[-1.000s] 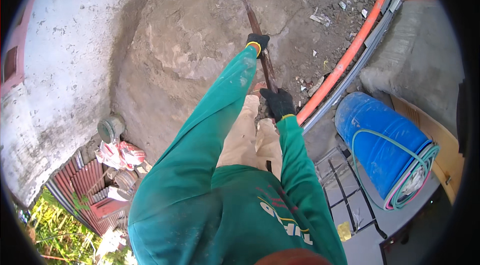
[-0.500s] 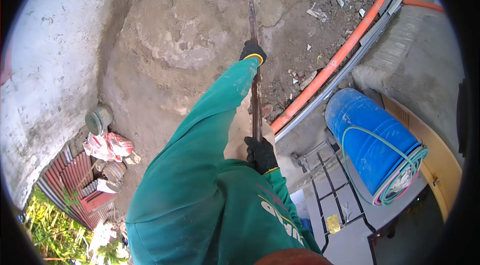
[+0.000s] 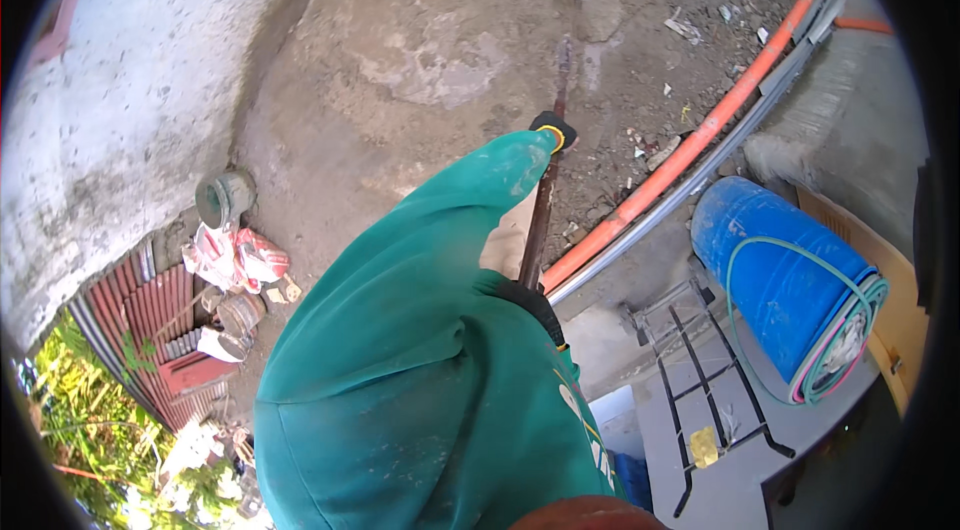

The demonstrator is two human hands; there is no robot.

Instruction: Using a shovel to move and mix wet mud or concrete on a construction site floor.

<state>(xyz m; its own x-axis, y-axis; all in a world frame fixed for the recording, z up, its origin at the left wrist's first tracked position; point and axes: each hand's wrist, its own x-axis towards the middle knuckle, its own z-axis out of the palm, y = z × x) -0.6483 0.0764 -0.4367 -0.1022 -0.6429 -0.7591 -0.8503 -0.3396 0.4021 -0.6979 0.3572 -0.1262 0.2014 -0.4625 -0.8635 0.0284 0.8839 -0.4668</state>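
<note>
A long dark-brown handle [image 3: 540,215] of a tool runs from near my waist out over wet grey-brown mortar [image 3: 440,65]. My left hand [image 3: 553,130], in a black glove with a yellow cuff, is wrapped around the handle at its farther part. Closer to my body, my right hand [image 3: 525,302], also gloved in black, is closed on the handle's near end; my green sleeve partly covers it. The tool's far end lies low against the mortar. Its head blends into the mud, so I cannot tell its kind.
Orange and grey pipes [image 3: 690,135] curve along the right side. Beyond them lie a blue barrel [image 3: 780,270] with a green hose and a black metal rack [image 3: 705,380]. To the left are a pale wall [image 3: 150,100], a bucket [image 3: 225,198], a red-white sack [image 3: 235,255] and corrugated sheets [image 3: 150,330].
The view has shifted, so the surroundings sit farther right. My left hand and the handle have come slightly nearer, and the handle slants more. Both hands keep their hold.
</note>
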